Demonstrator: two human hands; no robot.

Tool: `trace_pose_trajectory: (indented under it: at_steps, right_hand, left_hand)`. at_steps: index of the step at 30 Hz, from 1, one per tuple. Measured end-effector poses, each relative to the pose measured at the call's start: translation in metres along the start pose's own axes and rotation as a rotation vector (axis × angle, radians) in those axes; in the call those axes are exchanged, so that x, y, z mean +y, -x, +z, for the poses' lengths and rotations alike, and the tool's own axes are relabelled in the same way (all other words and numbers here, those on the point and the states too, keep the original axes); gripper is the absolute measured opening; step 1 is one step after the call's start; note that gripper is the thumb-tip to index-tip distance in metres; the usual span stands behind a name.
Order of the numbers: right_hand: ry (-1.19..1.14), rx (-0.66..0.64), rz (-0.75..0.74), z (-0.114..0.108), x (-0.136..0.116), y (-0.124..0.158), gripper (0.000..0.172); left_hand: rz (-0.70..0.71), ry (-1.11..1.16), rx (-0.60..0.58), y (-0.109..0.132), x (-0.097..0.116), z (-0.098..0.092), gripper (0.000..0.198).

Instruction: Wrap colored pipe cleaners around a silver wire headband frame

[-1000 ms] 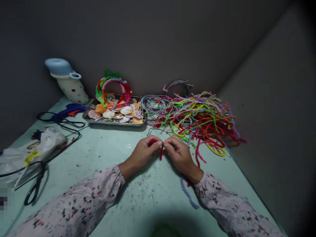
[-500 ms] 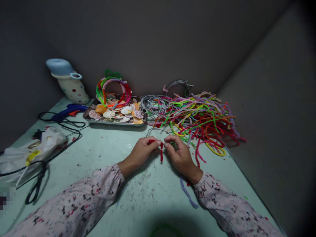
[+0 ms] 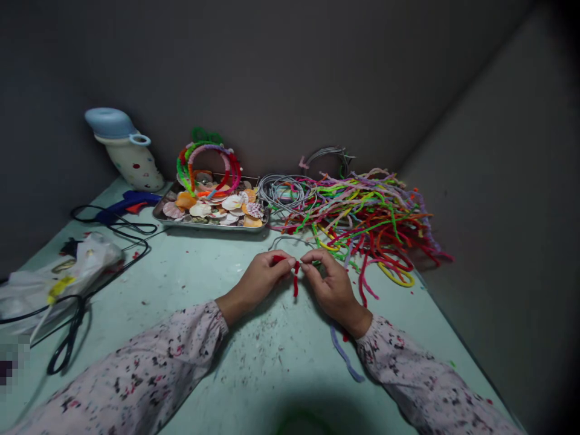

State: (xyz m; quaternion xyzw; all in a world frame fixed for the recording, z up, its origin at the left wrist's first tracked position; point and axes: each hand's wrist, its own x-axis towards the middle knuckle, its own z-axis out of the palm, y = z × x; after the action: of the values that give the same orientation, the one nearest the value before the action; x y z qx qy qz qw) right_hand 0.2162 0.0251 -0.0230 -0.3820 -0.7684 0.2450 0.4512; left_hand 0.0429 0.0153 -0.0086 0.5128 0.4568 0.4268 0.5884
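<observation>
My left hand (image 3: 261, 279) and my right hand (image 3: 333, 285) meet at the middle of the pale green table (image 3: 190, 284), both pinched on a short red pipe cleaner (image 3: 296, 279). Its loose end hangs down between my fingertips. A thin grey wire hoop (image 3: 290, 240) arcs on the table just behind my hands. A purple pipe cleaner (image 3: 344, 356) lies under my right wrist. A big heap of coloured pipe cleaners (image 3: 367, 217) lies just beyond my right hand.
A metal tray of seashells (image 3: 212, 211) with wrapped coloured hoops (image 3: 208, 163) stands at the back, grey wire coils (image 3: 283, 190) beside it. A blue glue gun (image 3: 127, 202), black cable, a plastic bag (image 3: 58, 272) and scissors (image 3: 67, 338) lie left. A white-and-blue jug (image 3: 124, 148) leans in the corner.
My hands stay pinched on the red pipe cleaner; the fingertips have shifted slightly, otherwise nothing has moved.
</observation>
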Motion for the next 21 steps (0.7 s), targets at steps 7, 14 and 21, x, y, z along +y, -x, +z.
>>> trace_pose_trajectory:
  at_steps: [7,14,21]
  right_hand:
    - [0.023,-0.023,-0.059,-0.0018,-0.004,-0.0012,0.011]
    - [0.121,-0.021,-0.155,0.0005,-0.0008,-0.0026,0.023]
    - [0.077,0.006,-0.101,0.0005,0.001,-0.0027,0.015]
  left_hand:
    - [-0.007,0.041,-0.005,0.0009,-0.0003,-0.0014,0.036]
    - [-0.016,0.067,0.001,0.0018,0.0013,-0.001,0.036]
    - [0.032,0.091,-0.018,0.0012,-0.0016,0.0006,0.028]
